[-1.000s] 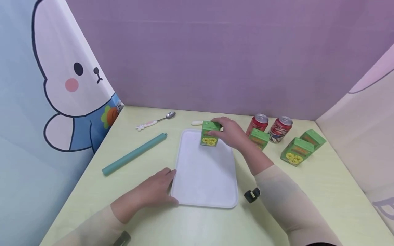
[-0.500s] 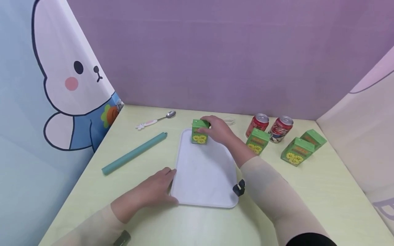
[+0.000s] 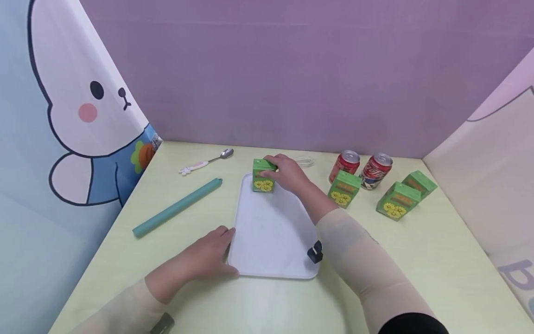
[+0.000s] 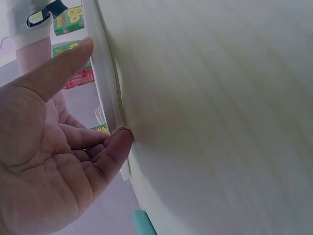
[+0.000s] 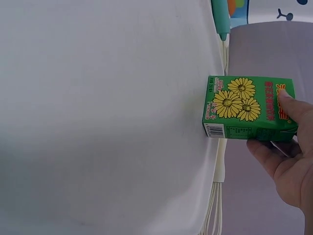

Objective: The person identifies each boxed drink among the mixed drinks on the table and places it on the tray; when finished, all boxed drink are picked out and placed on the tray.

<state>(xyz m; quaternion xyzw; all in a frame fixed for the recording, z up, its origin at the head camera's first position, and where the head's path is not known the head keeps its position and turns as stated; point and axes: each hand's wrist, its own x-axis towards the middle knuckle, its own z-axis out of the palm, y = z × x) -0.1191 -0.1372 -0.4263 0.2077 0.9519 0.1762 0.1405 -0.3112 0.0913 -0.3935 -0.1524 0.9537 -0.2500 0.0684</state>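
Note:
In the head view my right hand (image 3: pixel 289 173) grips a green drink carton with yellow flowers (image 3: pixel 263 178) from its right side, near the top. The carton is upright over the far left corner of a white tray (image 3: pixel 267 232). Thumb and fingers hold opposite faces of the carton in the right wrist view, with its base at the tray's far edge. My left hand (image 3: pixel 210 254) holds the tray at its near left corner, thumb towards the near edge and fingertips on the left edge. In the left wrist view the fingers (image 4: pixel 110 156) bend against the tray's side.
A teal rod (image 3: pixel 177 208) and a spoon (image 3: pixel 206 162) lie left of the tray. Behind it is a white wire whisk (image 3: pixel 304 162). To the right stand two red cans (image 3: pixel 376 171) and more green cartons (image 3: pixel 398 201), one carton (image 3: pixel 344 189) close before the cans.
My right hand has carried the carton left along the tray's far end, to its far left corner. The whisk's wires have come into view. My left hand keeps its place at the tray.

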